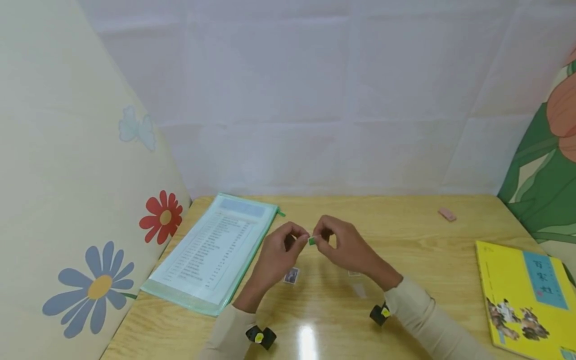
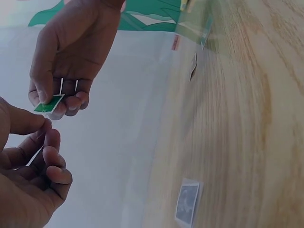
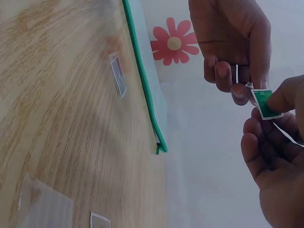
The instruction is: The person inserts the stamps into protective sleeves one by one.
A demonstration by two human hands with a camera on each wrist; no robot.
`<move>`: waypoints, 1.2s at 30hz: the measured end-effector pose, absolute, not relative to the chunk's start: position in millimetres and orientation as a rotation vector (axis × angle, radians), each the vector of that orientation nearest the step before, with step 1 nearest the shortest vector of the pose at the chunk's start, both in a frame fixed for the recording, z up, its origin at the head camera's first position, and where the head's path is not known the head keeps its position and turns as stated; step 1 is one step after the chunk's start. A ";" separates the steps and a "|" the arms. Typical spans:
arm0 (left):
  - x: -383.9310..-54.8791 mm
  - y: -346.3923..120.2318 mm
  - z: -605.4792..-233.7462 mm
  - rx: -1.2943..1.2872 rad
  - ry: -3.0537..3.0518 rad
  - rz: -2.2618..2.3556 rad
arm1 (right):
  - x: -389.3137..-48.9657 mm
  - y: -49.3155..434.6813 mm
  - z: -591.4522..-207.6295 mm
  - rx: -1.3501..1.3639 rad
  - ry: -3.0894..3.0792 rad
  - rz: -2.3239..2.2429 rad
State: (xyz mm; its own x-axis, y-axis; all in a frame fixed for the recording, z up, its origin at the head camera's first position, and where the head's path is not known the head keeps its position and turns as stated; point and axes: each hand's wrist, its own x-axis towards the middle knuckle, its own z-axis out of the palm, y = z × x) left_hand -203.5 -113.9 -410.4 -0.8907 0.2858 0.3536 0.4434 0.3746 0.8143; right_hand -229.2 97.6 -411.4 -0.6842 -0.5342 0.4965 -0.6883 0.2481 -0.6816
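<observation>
Both hands meet above the wooden table. My right hand [image 1: 344, 245] pinches a small green postage stamp [image 3: 266, 102] with a white border between thumb and fingers. Close by, the thumb and forefinger of my left hand [image 1: 276, 252] pinch a tiny clear, plastic-like bit [image 3: 249, 85] at the stamp's corner. Most of that bit is hidden by the fingertips. Below the left hand lies a dark stamp [image 1: 291, 276] with a pale border, and clear film shows around it in the left wrist view. Another small stamp [image 1: 354, 273] sits partly behind the right forearm, near a clear plastic sleeve [image 1: 359, 290].
A green-edged zip folder [image 1: 202, 255] with a printed sheet lies on the left of the table [image 1: 391, 215]. At the right edge is a yellow book [image 1: 517, 280]. A pink eraser-like block [image 1: 447, 214] is toward the back right. White cloth [image 1: 315, 100] hangs behind.
</observation>
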 end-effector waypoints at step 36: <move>-199.9 -111.9 -405.4 -0.624 -2.559 -1.491 | -227.4 98.2 -404.4 0.841 -2.294 1.600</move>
